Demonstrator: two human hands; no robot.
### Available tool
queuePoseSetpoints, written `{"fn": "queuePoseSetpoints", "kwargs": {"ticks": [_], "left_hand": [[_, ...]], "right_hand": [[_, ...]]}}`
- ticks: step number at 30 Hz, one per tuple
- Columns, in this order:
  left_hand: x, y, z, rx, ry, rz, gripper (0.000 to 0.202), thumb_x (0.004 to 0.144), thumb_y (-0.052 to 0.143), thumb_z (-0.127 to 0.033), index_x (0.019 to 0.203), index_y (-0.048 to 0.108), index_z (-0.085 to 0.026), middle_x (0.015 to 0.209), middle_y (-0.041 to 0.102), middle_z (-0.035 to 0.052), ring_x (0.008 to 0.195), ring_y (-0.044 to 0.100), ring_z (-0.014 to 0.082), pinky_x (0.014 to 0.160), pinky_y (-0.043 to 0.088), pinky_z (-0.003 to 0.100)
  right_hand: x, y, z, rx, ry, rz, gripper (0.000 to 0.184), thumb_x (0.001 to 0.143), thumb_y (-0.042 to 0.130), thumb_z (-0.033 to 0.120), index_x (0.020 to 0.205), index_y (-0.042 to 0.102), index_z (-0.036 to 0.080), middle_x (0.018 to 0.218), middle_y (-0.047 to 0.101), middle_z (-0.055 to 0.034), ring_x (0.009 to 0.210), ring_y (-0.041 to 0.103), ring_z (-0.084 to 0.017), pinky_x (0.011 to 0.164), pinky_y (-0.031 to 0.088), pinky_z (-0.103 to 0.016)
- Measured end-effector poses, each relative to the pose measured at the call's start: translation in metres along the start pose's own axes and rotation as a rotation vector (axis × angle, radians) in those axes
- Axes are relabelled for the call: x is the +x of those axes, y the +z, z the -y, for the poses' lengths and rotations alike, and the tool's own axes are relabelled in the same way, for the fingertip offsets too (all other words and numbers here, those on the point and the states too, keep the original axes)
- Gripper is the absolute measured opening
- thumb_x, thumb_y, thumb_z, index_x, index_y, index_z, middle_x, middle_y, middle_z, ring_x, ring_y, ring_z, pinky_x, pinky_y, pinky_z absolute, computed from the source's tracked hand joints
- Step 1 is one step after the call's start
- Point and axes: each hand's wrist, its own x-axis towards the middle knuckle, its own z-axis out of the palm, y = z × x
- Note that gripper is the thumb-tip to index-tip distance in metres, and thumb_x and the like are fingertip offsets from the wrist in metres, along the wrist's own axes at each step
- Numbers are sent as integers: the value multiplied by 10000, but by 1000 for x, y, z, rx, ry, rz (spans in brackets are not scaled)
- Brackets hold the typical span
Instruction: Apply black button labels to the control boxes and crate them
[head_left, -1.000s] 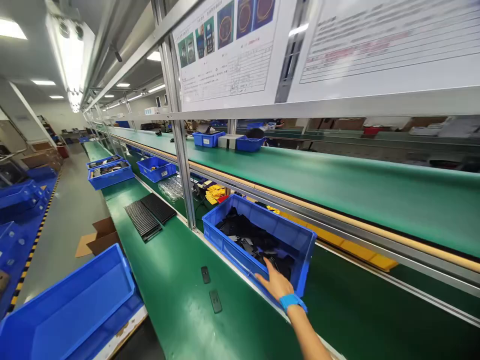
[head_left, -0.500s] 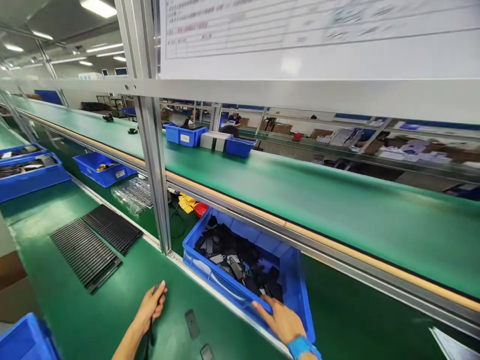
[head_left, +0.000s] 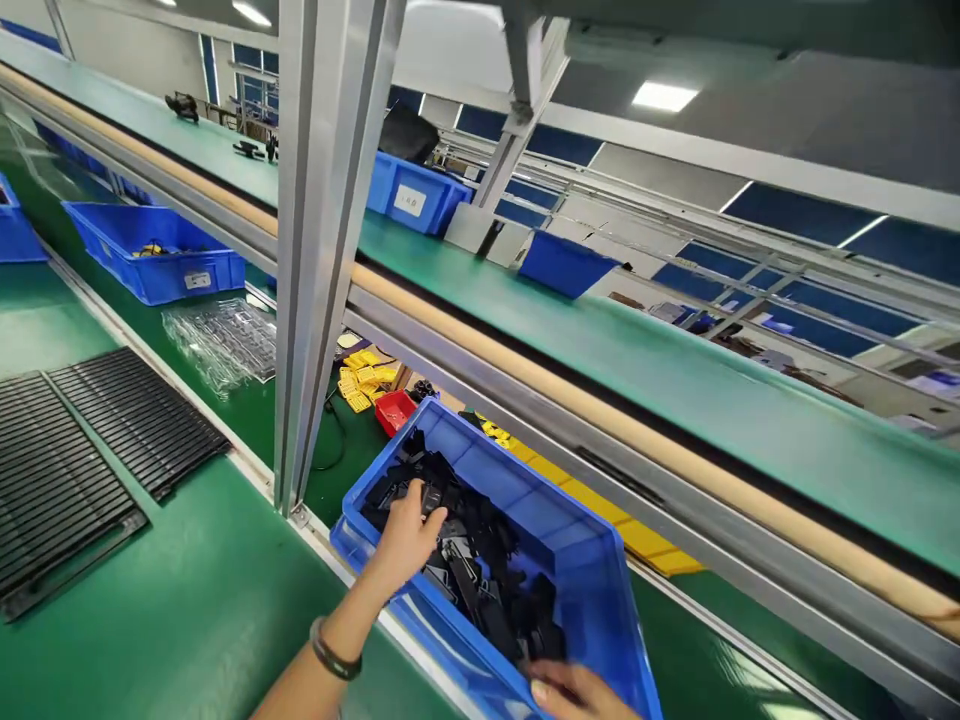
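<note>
Blocked: beyond left hand (head_left: pixel 409 532) and right hand (head_left: pixel 576 690), by far wall of bin (head_left: pixel 592 590), then conveyor edge (head_left: pixel 540 380); left of left hand, by post (head_left: pixel 319 270). Open: between hands, above black parts (head_left: pixel 480 585).

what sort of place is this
Probably a factory assembly workshop: a long green surface like a conveyor runs past the bench, a blue bin holds many loose dark parts, and slatted black trays lie nearby.

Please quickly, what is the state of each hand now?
Left hand: over black parts in the blue bin; grip cannot be told.
Right hand: at the bin's near edge; grip cannot be told.
</note>
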Motion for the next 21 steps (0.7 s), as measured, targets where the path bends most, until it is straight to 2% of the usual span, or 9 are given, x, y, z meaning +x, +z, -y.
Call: {"fn": "queuePoseSetpoints", "kwargs": {"ticks": [2,6,9,12,14,16,18,19,21], "left_hand": [[3,4,7,72,49,-46,292,702,754,-277,904,556,-205,605,515,-20,583,550,188,586,365,285],[3,2,12,192,92,-100,228,713,728,-203,882,575,-212,588,521,10,661,574,247,674,365,335],[0,2,11,301,130,-144,202,780,673,-240,953,572,-211,624,554,29,659,575,247,679,371,344],[-9,4,9,369,248,-204,212,847,620,-301,1029,564,-207,763,629,72,713,599,234,693,399,335],[-21,2,9,261,313,-207,265,864,614,-355,1074,551,-208,786,638,60,660,595,196,644,423,306],[-38,-8,10,21,320,-160,324,851,637,-410,1080,533,-206,687,595,8,506,531,139,517,404,264],[-57,-29,14,-246,245,-100,369,825,673,-432,1076,534,-200,580,516,-42,395,434,96,419,337,229],[-67,-44,18,-353,182,-120,384,805,696,-425,1074,550,-193,572,497,-49,364,389,76,380,296,215],[-84,-77,31,-520,-30,-119,394,730,760,-374,1021,599,-163,570,467,-48,323,316,48,303,187,193]], "right_hand": [[29,-29,19,186,-50,57,734,750,535,752,1168,691,169,945,731,-112,819,690,-263,703,553,-350],[101,-68,36,684,-240,-225,580,817,501,675,1121,665,209,1022,685,-117,860,665,-239,770,542,-381],[135,-68,16,1070,-253,-350,451,877,423,604,1012,657,242,828,648,-53,723,630,-195,711,555,-356],[143,-56,-3,1325,-145,-260,304,914,426,434,918,646,223,665,569,-9,603,574,-157,631,551,-297],[142,-49,-2,1433,-104,-212,260,929,415,347,903,633,208,636,542,5,560,548,-138,581,539,-261],[142,-46,7,1497,-118,-223,259,951,386,309,914,619,202,645,539,13,537,534,-121,544,525,-233],[144,-45,15,1497,-119,-227,278,965,354,272,895,611,192,644,536,14,514,523,-111,519,517,-222],[145,-45,16,1485,-118,-226,286,968,342,252,886,608,189,640,534,14,509,521,-109,513,518,-222],[146,-46,16,1468,-129,-228,290,970,332,226,890,608,188,635,532,16,514,528,-109,511,525,-225]]}}
